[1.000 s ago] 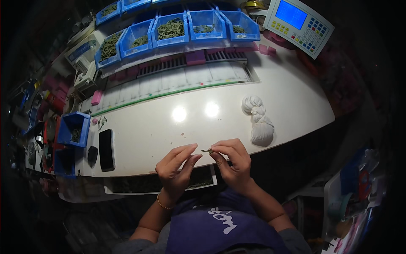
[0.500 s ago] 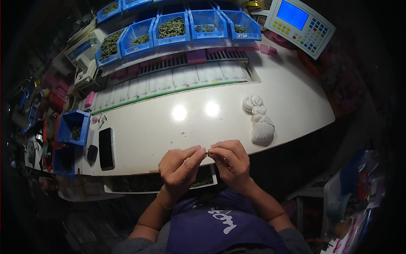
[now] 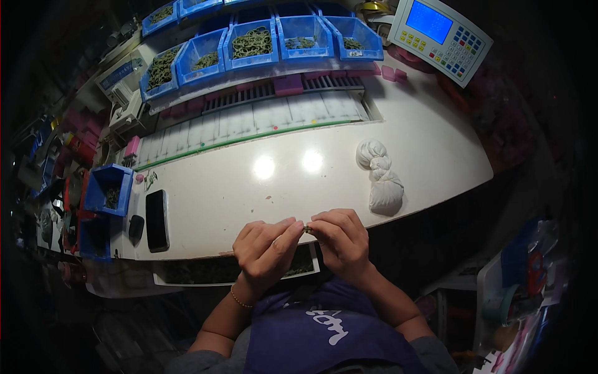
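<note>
Head view: left hand (image 3: 266,248) and right hand (image 3: 339,240) now closer, both pinching small part (image 3: 307,229).

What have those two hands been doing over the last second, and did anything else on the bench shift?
The left hand and right hand closed in: a thin dark piece stretched between them before; now the fingertips meet around a small dark part, both pinching it. The knotted white cloth bag, black phone and blue plastic bins stayed put.

Purple apron, grey sleeves, thin beaded bracelet (image 3: 237,298) on the left wrist.
</note>
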Demonstrator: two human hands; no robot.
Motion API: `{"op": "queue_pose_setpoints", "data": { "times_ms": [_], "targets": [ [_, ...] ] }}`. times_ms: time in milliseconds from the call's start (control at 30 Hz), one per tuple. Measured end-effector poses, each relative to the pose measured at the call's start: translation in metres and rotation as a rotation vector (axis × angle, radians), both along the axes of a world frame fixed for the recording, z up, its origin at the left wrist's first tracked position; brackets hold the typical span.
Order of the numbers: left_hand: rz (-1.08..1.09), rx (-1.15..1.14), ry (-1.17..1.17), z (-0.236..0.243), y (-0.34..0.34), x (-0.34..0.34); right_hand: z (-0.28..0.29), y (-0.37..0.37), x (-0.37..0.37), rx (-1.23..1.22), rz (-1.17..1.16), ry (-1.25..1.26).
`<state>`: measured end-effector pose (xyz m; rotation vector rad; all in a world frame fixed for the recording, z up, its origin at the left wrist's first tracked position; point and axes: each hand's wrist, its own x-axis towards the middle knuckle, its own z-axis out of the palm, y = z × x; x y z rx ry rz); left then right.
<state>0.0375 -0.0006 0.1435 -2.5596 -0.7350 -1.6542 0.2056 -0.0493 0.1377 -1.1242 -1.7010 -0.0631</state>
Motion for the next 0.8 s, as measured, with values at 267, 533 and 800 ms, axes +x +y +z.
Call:
{"op": "queue_pose_setpoints", "data": {
  "times_ms": [267, 533, 800],
  "targets": [
    [-0.009, -0.003, 0.008, -0.0020, -0.0010, 0.0001, -0.0009, -0.0004, -0.0012, -0.010, 0.001, 0.008],
    [-0.003, -0.026, 0.006, -0.0029, -0.0018, -0.0008, -0.0026, 0.0000, -0.0012, -0.019, 0.000, 0.014],
    [0.003, -0.022, 0.006, -0.0028, -0.0013, -0.0007, -0.0033, 0.0003, -0.0010, -0.011, -0.002, 0.006]
  ]
}}
